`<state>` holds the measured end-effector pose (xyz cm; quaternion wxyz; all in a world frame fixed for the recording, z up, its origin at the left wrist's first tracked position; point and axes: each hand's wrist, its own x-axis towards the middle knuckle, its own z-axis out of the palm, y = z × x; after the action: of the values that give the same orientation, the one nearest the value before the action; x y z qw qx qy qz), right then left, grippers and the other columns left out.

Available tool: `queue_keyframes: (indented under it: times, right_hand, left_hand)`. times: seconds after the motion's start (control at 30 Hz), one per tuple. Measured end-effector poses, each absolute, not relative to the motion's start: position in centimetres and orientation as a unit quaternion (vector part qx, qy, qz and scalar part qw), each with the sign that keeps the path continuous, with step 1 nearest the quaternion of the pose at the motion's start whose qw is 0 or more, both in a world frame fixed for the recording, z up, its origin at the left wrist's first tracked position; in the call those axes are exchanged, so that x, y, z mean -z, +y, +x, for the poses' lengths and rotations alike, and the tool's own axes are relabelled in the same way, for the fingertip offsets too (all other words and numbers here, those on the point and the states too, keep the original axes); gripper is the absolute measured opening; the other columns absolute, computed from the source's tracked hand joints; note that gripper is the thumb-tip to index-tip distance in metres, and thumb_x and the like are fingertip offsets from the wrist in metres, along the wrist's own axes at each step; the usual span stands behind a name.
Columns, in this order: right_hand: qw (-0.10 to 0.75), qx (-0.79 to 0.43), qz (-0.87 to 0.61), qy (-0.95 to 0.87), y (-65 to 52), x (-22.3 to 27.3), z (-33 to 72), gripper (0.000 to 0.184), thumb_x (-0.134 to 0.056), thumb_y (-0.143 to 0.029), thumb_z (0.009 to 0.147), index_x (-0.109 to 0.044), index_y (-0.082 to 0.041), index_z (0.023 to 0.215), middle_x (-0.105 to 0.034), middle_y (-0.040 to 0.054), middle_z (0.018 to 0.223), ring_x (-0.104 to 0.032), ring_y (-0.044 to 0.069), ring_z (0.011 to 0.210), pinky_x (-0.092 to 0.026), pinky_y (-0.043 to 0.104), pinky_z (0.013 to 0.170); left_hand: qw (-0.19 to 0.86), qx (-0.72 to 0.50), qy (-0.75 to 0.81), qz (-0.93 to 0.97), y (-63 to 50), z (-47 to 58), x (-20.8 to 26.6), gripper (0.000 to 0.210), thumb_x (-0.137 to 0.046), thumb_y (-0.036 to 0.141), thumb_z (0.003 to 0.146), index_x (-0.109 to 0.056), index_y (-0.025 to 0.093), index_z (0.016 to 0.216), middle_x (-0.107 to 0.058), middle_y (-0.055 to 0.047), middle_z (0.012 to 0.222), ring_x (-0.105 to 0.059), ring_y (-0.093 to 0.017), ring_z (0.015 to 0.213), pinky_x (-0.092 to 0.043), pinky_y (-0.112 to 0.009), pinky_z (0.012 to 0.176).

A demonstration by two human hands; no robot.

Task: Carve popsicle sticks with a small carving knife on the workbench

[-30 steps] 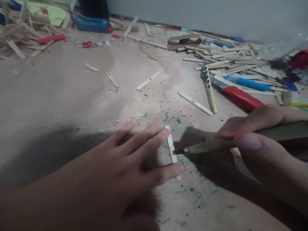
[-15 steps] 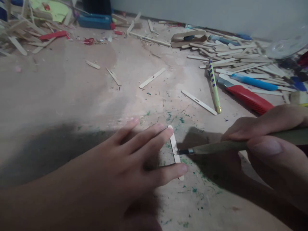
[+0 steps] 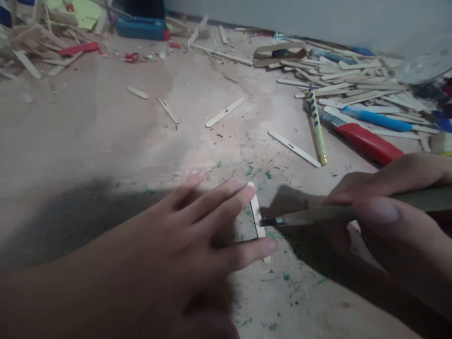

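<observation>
A wooden popsicle stick [image 3: 256, 212] lies on the table, with a small cut mark near its middle. My left hand [image 3: 197, 221] holds it down, fingers spread, one fingertip near the far end and the thumb across the near part. In my right hand [image 3: 391, 212] is a slim craft knife [image 3: 314, 216] with a dull greenish-brown handle. Its short dark blade touches the stick between my left finger and thumb. Two more popsicle sticks, one [image 3: 226, 113] beyond my left hand and another [image 3: 294, 149] to the right, have small slots in their middles.
A yellow pencil [image 3: 318, 127] with purple dots and a red-handled saw-edged cutter [image 3: 369, 141] lie at right. Behind them is a heap of popsicle sticks [image 3: 353, 87] with a blue pen [image 3: 377, 118]. Scraps [image 3: 35, 47] pile up at far left beside a blue box [image 3: 141, 28].
The knife tip stays at the middle of the stick, and my right thumb has shifted slightly left along the handle. The view has moved a little; my left hand keeps its place on the stick.
</observation>
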<state>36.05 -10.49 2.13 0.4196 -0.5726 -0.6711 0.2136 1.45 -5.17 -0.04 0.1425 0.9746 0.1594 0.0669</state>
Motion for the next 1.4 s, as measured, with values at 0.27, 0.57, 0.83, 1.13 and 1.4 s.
queue_keyframes:
  times: [0.27, 0.57, 0.83, 1.13, 1.4]
  right_hand:
    - [0.44, -0.172, -0.572, -0.671, -12.9, -0.7, 37.7, 0.045, -0.114, -0.078, 0.09, -0.089, -0.04, 0.09, -0.078, 0.0047, 0.072, -0.081, 0.032, 0.065, -0.057, 0.041, 0.043]
    - [0.445, -0.241, -0.54, -0.673, -12.7, -1.9, 33.8, 0.024, -0.095, -0.043, 0.12, -0.084, -0.037, 0.1, -0.078, -0.0059, 0.068, -0.063, 0.014, 0.04, -0.047, 0.026, 0.033]
    - [0.426, -0.268, -0.485, -0.715, -12.1, -1.3, 34.4, 0.018, -0.076, -0.043, 0.132, -0.078, -0.039, 0.114, -0.087, -0.0048, 0.081, -0.078, 0.018, 0.053, -0.057, 0.027, 0.04]
    - [0.461, -0.207, -0.544, -0.67, -11.6, -1.8, 34.2, 0.025, -0.096, -0.035, 0.117, -0.085, -0.034, 0.095, -0.082, -0.0044, 0.073, -0.073, 0.016, 0.051, -0.055, 0.025, 0.044]
    - [0.493, -0.148, -0.575, -0.636, -12.8, -0.7, 34.1, 0.033, -0.104, -0.061, 0.106, -0.088, -0.037, 0.091, -0.071, 0.0008, 0.066, -0.075, 0.028, 0.056, -0.061, 0.038, 0.045]
  left_hand:
    - [0.129, -0.056, 0.149, 0.979, -4.9, 1.2, -0.1, 0.086, -0.073, 0.078, 0.129, -0.047, 0.042, 0.203, -0.039, -0.017, 0.215, -0.045, -0.046, 0.198, -0.049, -0.074, 0.156]
    - [0.117, -0.112, 0.144, 0.976, -4.2, 0.9, 0.3, 0.08, -0.069, 0.078, 0.128, -0.062, 0.038, 0.196, -0.051, -0.013, 0.21, -0.065, -0.049, 0.185, -0.055, -0.071, 0.155]
    - [0.131, -0.044, 0.148, 0.979, -4.4, 1.3, -1.0, 0.084, -0.074, 0.081, 0.127, -0.056, 0.04, 0.199, -0.046, -0.02, 0.211, -0.054, -0.049, 0.192, -0.049, -0.077, 0.157]
    - [0.126, -0.041, 0.146, 0.98, -4.6, 1.3, -0.8, 0.086, -0.072, 0.08, 0.129, -0.05, 0.04, 0.201, -0.044, -0.022, 0.212, -0.051, -0.048, 0.194, -0.054, -0.075, 0.152]
    - [0.125, -0.039, 0.146, 0.981, -4.5, 1.3, -0.7, 0.092, -0.078, 0.082, 0.124, -0.049, 0.041, 0.201, -0.046, -0.02, 0.211, -0.05, -0.047, 0.195, -0.055, -0.075, 0.153]
